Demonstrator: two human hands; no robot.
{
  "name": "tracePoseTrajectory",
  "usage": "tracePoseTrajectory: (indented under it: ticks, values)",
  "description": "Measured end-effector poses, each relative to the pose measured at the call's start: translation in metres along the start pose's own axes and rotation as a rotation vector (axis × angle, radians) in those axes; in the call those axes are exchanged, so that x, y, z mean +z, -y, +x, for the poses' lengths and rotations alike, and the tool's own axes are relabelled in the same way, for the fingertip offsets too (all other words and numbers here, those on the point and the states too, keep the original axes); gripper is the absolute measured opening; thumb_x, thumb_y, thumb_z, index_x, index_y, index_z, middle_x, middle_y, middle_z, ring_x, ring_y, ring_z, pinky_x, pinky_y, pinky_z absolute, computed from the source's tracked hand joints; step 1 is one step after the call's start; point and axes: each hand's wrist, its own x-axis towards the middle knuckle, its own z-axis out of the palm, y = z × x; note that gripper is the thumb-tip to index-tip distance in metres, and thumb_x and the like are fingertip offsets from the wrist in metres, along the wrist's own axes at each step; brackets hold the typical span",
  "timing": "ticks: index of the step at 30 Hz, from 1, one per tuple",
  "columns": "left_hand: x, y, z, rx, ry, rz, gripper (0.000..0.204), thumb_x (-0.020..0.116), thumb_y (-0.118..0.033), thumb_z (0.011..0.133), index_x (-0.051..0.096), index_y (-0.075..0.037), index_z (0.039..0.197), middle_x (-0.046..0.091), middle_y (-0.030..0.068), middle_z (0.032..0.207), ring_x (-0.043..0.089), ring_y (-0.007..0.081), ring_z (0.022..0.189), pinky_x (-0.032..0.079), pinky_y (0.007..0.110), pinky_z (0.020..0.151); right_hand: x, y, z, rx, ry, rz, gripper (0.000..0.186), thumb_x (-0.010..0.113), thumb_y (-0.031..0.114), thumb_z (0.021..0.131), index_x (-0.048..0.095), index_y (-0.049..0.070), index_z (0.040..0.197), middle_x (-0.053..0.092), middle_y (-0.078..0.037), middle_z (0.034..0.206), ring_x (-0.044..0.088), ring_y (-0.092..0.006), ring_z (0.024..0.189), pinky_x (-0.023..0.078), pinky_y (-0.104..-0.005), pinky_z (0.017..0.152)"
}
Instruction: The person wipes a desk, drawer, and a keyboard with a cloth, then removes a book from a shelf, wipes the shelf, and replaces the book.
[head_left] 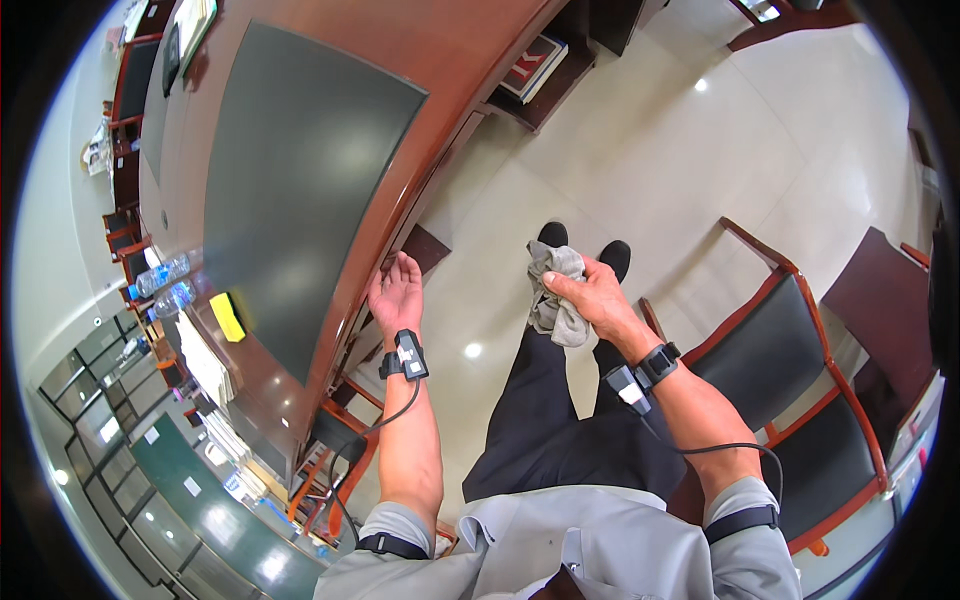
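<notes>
A crumpled grey cloth is bunched in my right hand, thumb on top, above my legs. Part of the cloth hangs loose below the fingers. My left hand is beside the front edge of the brown wooden desk, palm up and fingers stretched out, holding nothing. Its fingertips are close to the desk's side; whether they touch it I cannot tell. Black straps with small devices and cables sit on both wrists.
A dark desk pad, a yellow and black box-like item, plastic bottles and papers lie on the desk. Books fill a low shelf ahead. A black-seated wooden chair stands right; another chair is at left.
</notes>
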Motion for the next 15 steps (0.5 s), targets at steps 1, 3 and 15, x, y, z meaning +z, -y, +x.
tracePoseTrajectory:
  ticks: [1,3,15]
  values:
    - [-0.005,0.000,0.000,0.007,0.001,0.011,0.032,0.066,-0.014,0.095,0.053,0.007,0.116,0.063,0.0207,0.118,0.062,0.0326,0.109,0.054,0.045,0.098,0.002,0.001,-0.001,0.009,0.004,-0.015,0.037,0.075,0.017,0.091,0.066,0.001,0.123,0.070,-0.003,0.103,0.064,-0.0112,0.091,0.053,-0.0305,0.084]
    - [-0.014,-0.002,0.001,0.020,0.003,0.035,0.034,0.069,-0.017,0.095,0.054,0.007,0.114,0.065,0.0195,0.112,0.064,0.0289,0.102,0.055,0.041,0.093,0.006,0.003,-0.003,0.014,0.021,-0.073,0.038,0.075,0.017,0.091,0.065,0.000,0.124,0.071,-0.003,0.104,0.065,-0.0118,0.092,0.054,-0.0306,0.085]
    - [-0.023,-0.002,-0.002,0.012,0.030,0.108,0.051,0.069,-0.024,0.098,0.052,0.012,0.129,0.070,0.0172,0.104,0.067,0.0248,0.092,0.056,0.037,0.089,-0.003,0.001,-0.003,0.021,-0.017,-0.108,0.041,0.075,0.018,0.091,0.065,0.000,0.126,0.072,-0.004,0.106,0.065,-0.0120,0.093,0.054,-0.0303,0.086]
